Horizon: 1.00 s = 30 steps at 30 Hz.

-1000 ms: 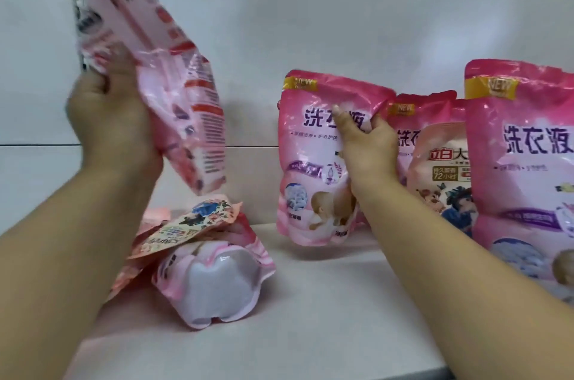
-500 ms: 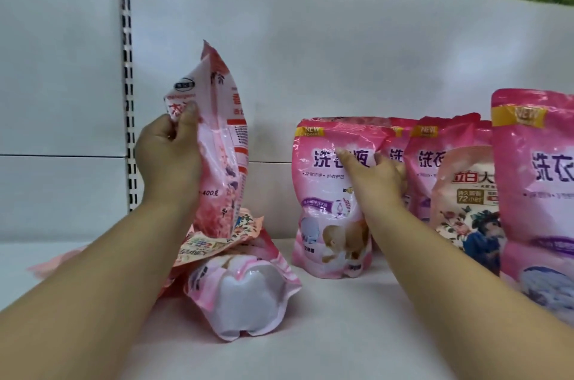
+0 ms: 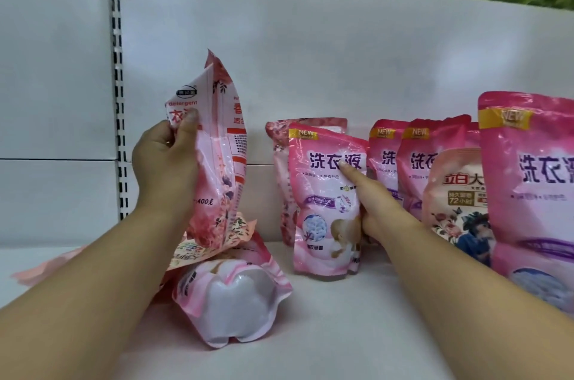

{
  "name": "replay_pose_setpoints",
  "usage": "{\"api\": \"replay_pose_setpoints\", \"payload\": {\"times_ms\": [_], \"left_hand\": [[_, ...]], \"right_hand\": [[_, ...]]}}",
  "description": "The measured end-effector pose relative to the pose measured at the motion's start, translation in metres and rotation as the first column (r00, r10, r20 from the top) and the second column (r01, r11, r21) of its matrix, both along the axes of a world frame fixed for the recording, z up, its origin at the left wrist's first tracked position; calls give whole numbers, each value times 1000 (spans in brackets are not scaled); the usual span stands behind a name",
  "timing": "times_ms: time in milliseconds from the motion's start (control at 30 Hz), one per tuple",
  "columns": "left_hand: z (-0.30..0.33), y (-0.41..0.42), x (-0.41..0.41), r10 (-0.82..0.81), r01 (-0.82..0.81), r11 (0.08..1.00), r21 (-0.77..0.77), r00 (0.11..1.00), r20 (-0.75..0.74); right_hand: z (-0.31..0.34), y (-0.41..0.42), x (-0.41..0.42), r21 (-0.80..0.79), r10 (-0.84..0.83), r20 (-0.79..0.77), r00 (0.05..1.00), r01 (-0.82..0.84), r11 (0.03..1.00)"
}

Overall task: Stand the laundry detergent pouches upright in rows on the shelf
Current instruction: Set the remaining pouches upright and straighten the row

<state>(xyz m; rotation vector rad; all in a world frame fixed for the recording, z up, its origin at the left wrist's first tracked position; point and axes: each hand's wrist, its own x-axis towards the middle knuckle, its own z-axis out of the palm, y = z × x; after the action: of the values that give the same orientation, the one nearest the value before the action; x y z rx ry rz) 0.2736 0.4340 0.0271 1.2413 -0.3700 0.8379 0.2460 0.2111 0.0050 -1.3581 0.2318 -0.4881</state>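
Observation:
My left hand (image 3: 166, 168) grips a pale pink floral pouch (image 3: 217, 162) by its edge and holds it upright above a pile of fallen pouches. One of those, a pink pouch (image 3: 236, 295), lies with its white bottom facing me. My right hand (image 3: 369, 205) holds the right side of a standing pink pouch (image 3: 323, 202), forefinger stretched across its front. A rose-patterned pouch (image 3: 279, 143) stands behind it against the back wall. Several more pink pouches (image 3: 419, 159) stand in a row to the right, with a large one (image 3: 534, 193) nearest me.
The white shelf (image 3: 357, 333) has a white back panel with a slotted upright (image 3: 119, 100) at the left. A peach pouch (image 3: 456, 193) with roses stands among the pink ones. A flat pink pouch edge (image 3: 43, 267) lies at far left. Green foliage shows above the panel.
My left hand has lowered the floral pouch from high at the upper left and turned it upright over the pile. My right hand stays on the standing pink pouch.

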Motion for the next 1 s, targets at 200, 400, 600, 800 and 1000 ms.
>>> {"api": "replay_pose_setpoints", "payload": {"times_ms": [200, 400, 600, 800, 1000], "left_hand": [[2, 0, -2, 9, -9, 1000, -2, 1000, -15], [-6, 0, 9, 59, -55, 995, 87, 998, -38], [-5, -3, 11, 174, -167, 952, 258, 985, -2], [-4, -3, -3, 261, -295, 909, 294, 954, 148], [-1, -5, -16, 276, -328, 913, 245, 935, 223]], "right_hand": [[5, 13, -5, -276, -136, 236, 962, 200, 940], [3, 17, -11, -204, -129, 298, 946, 195, 959], [-1, 13, -5, -369, -300, 378, 876, 439, 819], [12, 19, -17, -301, -327, 390, 861, 455, 838], [21, 31, -27, -513, -336, 322, 885, 462, 723]]}}
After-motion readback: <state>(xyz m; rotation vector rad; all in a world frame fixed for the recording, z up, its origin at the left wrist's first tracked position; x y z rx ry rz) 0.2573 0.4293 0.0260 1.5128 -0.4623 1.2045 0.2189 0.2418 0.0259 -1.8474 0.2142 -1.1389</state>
